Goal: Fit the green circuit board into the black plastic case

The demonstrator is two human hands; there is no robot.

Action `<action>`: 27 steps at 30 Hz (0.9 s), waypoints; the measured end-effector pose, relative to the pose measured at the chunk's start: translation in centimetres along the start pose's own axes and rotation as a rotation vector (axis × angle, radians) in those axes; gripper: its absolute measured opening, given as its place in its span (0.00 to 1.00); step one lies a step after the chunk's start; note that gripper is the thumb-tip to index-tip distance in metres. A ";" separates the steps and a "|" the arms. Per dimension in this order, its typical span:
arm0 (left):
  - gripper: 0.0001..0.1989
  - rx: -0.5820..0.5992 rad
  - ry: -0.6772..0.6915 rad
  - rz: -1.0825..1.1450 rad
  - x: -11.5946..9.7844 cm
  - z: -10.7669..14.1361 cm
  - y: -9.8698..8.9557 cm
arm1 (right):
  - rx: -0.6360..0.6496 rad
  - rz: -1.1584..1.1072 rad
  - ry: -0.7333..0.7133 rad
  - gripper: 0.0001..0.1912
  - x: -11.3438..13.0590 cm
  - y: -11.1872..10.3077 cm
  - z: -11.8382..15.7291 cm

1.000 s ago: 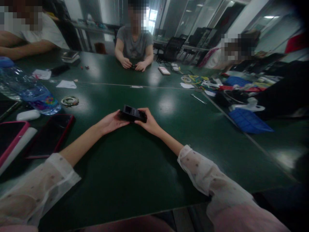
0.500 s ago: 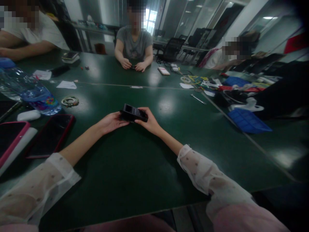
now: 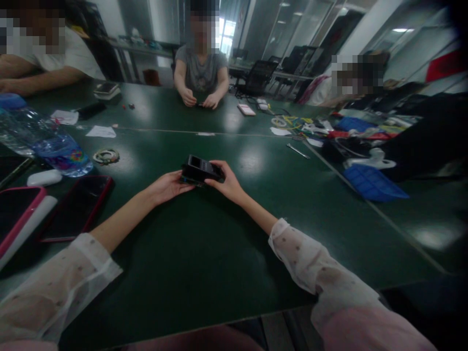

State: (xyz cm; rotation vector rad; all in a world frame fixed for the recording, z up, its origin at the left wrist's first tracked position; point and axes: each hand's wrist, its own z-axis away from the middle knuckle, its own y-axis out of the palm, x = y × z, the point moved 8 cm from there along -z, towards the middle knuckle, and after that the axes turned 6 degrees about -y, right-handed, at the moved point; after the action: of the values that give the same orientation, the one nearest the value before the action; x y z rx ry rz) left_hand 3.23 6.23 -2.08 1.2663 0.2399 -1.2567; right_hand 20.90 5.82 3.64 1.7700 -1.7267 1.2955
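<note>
A black box-shaped device (image 3: 202, 169) with a small screen and a row of small buttons is held over the green table (image 3: 190, 263), its screen end to the left. My right hand (image 3: 229, 183) is closed around its right end, thumb on the near side and fingers over the far side. My left hand (image 3: 168, 187) supports the left end from the side and below, its fingertips partly hidden beneath. Small bluish and light details show along the device's lower edge. What exactly the device is I cannot make out.
On the left are a water bottle (image 3: 60, 153), a red-edged phone (image 3: 78, 207), a white case (image 3: 44, 178) and a coiled ring (image 3: 106, 156). A blue tray (image 3: 375, 183), a wrench (image 3: 298, 151) and tangled cables (image 3: 292, 122) lie right. A person (image 3: 201, 73) sits opposite.
The device has tilted slightly, so more of its lower edge shows. Both hands keep their hold in almost the same place. The view has shifted a little.
</note>
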 end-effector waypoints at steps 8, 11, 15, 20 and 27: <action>0.13 0.001 0.000 0.016 -0.1 0.3 0.4 | -0.001 -0.042 0.028 0.30 -0.5 -0.5 -0.2; 0.14 0.000 -0.004 0.005 -0.1 0.3 0.6 | -0.003 -0.075 0.041 0.29 -1.0 -0.7 -0.2; 0.15 0.010 -0.002 -0.018 -0.2 0.3 0.7 | -0.001 -0.127 0.095 0.29 -1.4 -0.8 -0.2; 0.15 0.051 -0.003 -0.017 -0.1 0.2 0.5 | -0.033 -0.109 0.163 0.30 -2.0 -1.4 -0.2; 0.16 0.006 -0.019 -0.004 0.1 0.2 0.0 | -0.174 0.118 0.142 0.31 -3.7 -4.3 -0.5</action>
State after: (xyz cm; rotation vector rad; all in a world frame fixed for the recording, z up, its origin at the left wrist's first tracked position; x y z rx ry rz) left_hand 3.14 6.08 -2.09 1.2590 0.2258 -1.2734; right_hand 25.29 9.27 2.40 1.4646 -1.8268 1.2426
